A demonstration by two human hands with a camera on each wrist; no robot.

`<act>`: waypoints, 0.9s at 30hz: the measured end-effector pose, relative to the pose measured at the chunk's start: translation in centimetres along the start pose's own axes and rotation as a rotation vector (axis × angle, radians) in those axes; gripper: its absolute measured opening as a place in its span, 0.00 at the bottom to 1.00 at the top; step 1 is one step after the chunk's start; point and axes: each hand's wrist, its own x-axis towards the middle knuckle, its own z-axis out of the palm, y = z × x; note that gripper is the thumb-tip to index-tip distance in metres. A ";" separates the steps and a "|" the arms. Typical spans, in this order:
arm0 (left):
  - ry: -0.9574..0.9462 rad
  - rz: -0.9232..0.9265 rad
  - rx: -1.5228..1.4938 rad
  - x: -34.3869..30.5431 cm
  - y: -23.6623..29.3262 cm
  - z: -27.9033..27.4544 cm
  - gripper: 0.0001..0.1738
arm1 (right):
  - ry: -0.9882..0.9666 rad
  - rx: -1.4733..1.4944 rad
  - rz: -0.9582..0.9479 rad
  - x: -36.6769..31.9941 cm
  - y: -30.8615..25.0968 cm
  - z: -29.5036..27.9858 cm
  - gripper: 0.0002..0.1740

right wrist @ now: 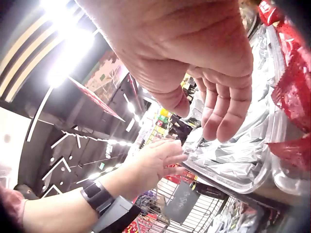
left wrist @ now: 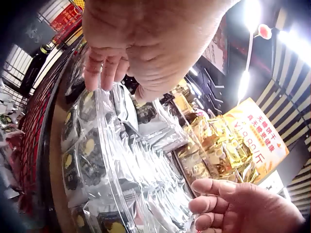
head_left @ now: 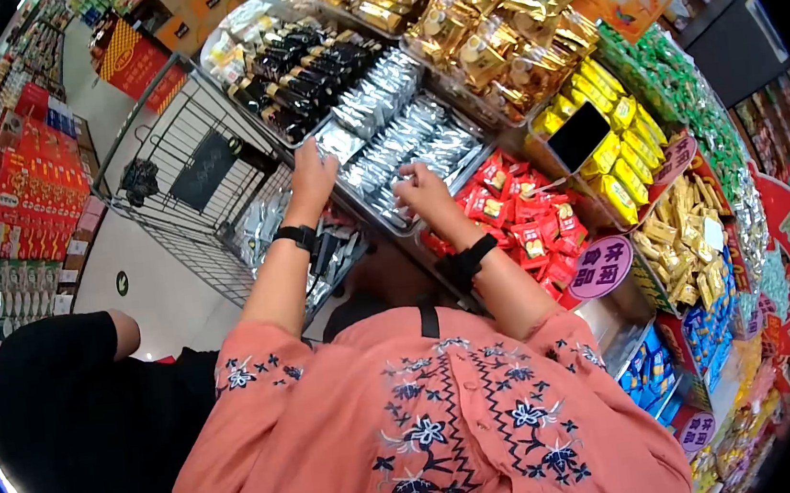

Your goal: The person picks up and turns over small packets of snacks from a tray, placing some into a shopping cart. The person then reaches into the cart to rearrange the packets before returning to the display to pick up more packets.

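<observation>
Silver packets (head_left: 409,153) fill a clear bin (left wrist: 104,141) in front of the person. The left hand (head_left: 313,176) is at the bin's cart-side edge; in the left wrist view its fingers (left wrist: 108,68) hang down over the clear rim, near a silver packet (left wrist: 127,109). Whether they touch it cannot be told. The right hand (head_left: 426,193) hovers over the near part of the silver packets (right wrist: 233,155), beside the red packets (head_left: 517,219). In the right wrist view its fingers (right wrist: 226,109) are loosely bent and nothing shows between them.
A shopping cart (head_left: 204,170) holding silver packets stands at the left. Black packets (head_left: 310,77), gold packets (head_left: 488,30) and yellow packets (head_left: 615,185) fill neighbouring bins. A person in black (head_left: 96,422) is at the lower left. A price sign (left wrist: 252,138) stands behind the gold packets.
</observation>
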 end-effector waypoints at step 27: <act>-0.254 -0.470 -0.728 6.7 3.0 -1.5 0.31 | -0.028 0.589 0.190 9.1 -3.1 5.7 0.20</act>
